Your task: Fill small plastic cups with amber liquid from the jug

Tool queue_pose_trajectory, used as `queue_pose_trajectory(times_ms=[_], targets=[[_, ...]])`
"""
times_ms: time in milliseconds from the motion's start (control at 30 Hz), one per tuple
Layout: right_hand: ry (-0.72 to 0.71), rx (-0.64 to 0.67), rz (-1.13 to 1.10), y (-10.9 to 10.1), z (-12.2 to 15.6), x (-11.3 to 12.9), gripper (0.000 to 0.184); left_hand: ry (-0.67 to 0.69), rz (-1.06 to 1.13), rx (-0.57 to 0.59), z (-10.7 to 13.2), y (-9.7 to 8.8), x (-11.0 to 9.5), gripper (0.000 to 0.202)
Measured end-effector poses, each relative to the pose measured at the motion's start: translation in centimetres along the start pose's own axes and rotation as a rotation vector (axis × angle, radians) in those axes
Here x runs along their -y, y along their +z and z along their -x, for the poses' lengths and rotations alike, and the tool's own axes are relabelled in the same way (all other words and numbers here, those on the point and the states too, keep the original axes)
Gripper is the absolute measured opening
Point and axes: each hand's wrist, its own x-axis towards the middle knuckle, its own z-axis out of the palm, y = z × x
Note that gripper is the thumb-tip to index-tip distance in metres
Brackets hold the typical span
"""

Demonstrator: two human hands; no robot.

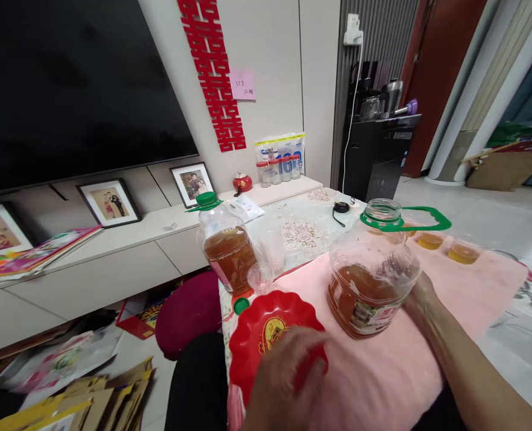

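My right hand (412, 281) is wrapped round the far right side of a clear plastic jug (359, 293); the fingers show only through the plastic. The jug has a green handle ring (427, 218), an uncapped mouth and amber-brown liquid in its lower part. Blurred by motion, my left hand (288, 371) is over the near right edge of a red scalloped plate (252, 335); red shows between thumb and fingers, but whether they grip the rim is unclear. A green cap (241, 306) lies beside the plate, near an empty clear cup (260, 278).
A second jug (230, 251) with a green cap stands behind the plate. Cups of yellow liquid (463, 252) sit on the pink cloth (467, 293) at right. A black tape measure (341, 207) lies farther back. A maroon stool (189, 314) is left of the table.
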Motion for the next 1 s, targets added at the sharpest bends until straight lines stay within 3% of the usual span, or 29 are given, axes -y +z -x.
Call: queue_pose_trajectory(times_ms=[100, 200, 300, 433, 533, 1000], targets=[[0.013, 0.004, -0.013, -0.1, -0.3, -0.1, 0.012, -0.076, -0.18, -0.015, -2.7, -5.5, 1.5, 0.029], [0.021, 0.009, -0.031, 0.0, -0.5, -0.4, 0.015, -0.192, -0.376, 0.083, -5.0, -7.8, 3.4, 0.038], [0.03, 0.001, -0.046, 0.1, -0.7, -0.4, 0.015, -0.29, -0.529, 0.211, -6.8, -7.9, 4.4, 0.042], [0.038, -0.038, -0.043, 0.1, -0.7, -0.1, 0.013, -0.363, -0.695, 0.41, -8.6, -7.5, 4.1, 0.037], [0.037, -0.053, -0.035, 0.3, -0.4, 0.0, 0.016, -0.408, -0.784, 0.492, -9.5, -7.4, 4.0, 0.033], [0.015, 0.011, -0.029, 1.6, 0.6, 0.5, 0.016, -0.43, -0.769, 0.445, -10.0, -7.9, 4.4, 0.02]])
